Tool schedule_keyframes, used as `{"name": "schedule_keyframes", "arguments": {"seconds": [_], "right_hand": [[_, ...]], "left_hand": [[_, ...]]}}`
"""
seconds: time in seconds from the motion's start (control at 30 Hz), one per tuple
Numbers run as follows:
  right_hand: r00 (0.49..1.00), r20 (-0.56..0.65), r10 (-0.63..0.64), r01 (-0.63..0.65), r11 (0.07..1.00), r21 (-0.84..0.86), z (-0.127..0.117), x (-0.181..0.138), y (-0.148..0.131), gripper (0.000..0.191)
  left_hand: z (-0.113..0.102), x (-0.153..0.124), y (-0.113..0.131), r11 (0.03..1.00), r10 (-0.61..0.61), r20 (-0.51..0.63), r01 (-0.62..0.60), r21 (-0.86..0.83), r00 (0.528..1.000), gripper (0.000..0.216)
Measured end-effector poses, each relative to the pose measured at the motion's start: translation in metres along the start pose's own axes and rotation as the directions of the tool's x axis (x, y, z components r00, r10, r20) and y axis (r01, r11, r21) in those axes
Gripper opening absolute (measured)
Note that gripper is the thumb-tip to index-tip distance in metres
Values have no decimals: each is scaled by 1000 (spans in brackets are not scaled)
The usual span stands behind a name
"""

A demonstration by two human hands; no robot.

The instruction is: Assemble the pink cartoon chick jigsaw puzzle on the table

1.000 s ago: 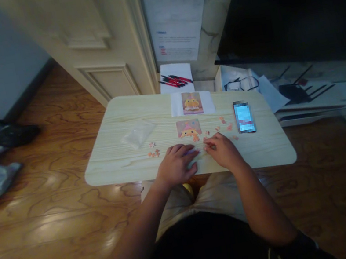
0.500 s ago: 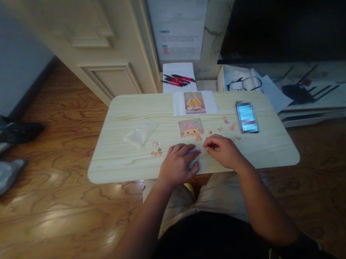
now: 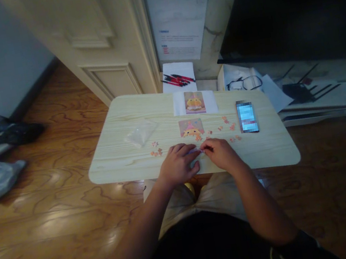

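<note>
My left hand (image 3: 179,163) lies low over the near side of the table, fingers stretched out and thumb apart. Its fingertips touch or cover some small pale jigsaw pieces (image 3: 200,151); how many is hidden. Against them my right hand (image 3: 220,151) is closed in a pinch on a small jigsaw piece, mostly hidden by the fingers. Just beyond both hands sits a partly joined jigsaw puzzle (image 3: 191,127) with a pink and orange picture and an uneven lower edge. Loose jigsaw pieces lie at its right (image 3: 232,127) and at its left (image 3: 156,153).
A printed reference picture (image 3: 194,102) lies at the table's (image 3: 110,136) far edge. A clear plastic bag (image 3: 140,134) is on the left, a phone (image 3: 247,117) on the right. Red and black pens (image 3: 178,80) and glasses (image 3: 245,83) rest behind the table.
My right hand has moved slightly left, and its pinched fingertips now meet the pieces at my left fingertips. Loose pieces at the right are more uncovered. My left hand has stayed in place.
</note>
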State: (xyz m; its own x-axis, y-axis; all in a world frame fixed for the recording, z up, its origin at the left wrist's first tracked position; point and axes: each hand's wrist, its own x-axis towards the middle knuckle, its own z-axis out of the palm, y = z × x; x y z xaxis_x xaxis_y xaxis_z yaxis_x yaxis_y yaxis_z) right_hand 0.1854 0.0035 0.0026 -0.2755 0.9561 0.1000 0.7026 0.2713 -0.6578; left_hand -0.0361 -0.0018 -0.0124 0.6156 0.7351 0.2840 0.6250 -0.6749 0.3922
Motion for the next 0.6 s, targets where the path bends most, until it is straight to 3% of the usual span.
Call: {"name": "schedule_keyframes", "arguments": {"seconds": [0.27,0.4,0.5,0.6], "right_hand": [[996,-76,54,-56,998,-31,10,5,-3,16],[990,-124,70,-66,997,33,1,-1,6,11],[948,-281,147,-151,988,7,-22,-14,31,13],[859,-428,280,-359,926,-113,-49,-29,63,20]], "left_hand": [[3,-1,-7,1000,29,3,-29,5,1000,42],[3,0,-8,999,43,6,-43,2,999,45],[3,0,-8,999,49,5,-49,-9,999,52],[4,0,-10,998,61,7,-61,-12,998,53]]}}
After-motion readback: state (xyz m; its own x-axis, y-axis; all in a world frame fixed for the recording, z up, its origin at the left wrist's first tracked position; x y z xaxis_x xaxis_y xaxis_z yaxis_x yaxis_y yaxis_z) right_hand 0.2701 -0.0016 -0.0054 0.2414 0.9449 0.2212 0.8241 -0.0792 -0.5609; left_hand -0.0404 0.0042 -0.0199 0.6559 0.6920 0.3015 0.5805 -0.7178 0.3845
